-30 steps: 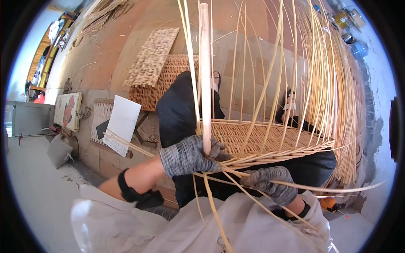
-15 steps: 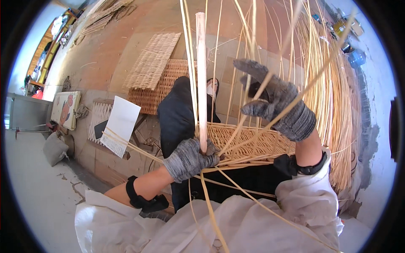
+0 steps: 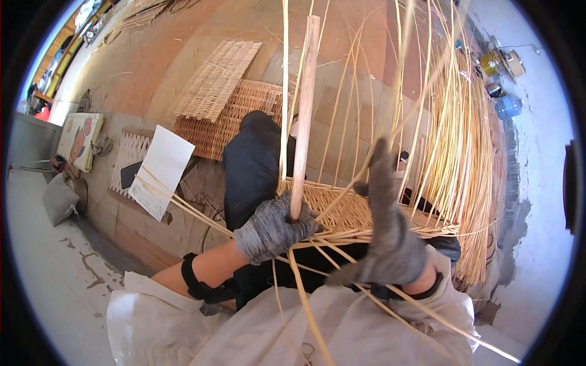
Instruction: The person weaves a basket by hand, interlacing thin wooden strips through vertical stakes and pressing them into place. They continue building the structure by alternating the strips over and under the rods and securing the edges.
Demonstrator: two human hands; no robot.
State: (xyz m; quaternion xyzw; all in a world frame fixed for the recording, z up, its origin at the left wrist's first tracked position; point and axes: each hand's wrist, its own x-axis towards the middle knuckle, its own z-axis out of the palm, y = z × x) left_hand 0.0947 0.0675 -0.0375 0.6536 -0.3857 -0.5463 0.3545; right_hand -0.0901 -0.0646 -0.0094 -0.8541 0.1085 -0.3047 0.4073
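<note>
A half-woven wicker piece (image 3: 336,207) with long upright stakes rests across my lap. My left hand (image 3: 274,227), in a grey knit glove, grips the pale wooden post (image 3: 305,110) at its base, by the near left corner of the weave, where several loose strands cross. My right hand (image 3: 390,232), gloved and slightly blurred, stands upright at the near right edge with its fingers stretched out and thumb spread low toward the loose strands. Its fingertips lie among the tilted stakes; whether they touch them I cannot tell.
Two woven panels (image 3: 213,79) lie ahead on the floor. A white paper (image 3: 168,158) lies at left beside a painted board (image 3: 79,140) and a grey sack (image 3: 58,198). Bundled long rods (image 3: 470,171) stand along the right side, with a water jug (image 3: 506,107) beyond.
My right hand rose from the low strands to among the upright stakes, then came somewhat down and left, turning upright with fingers extended. My left hand keeps its grip at the post's base.
</note>
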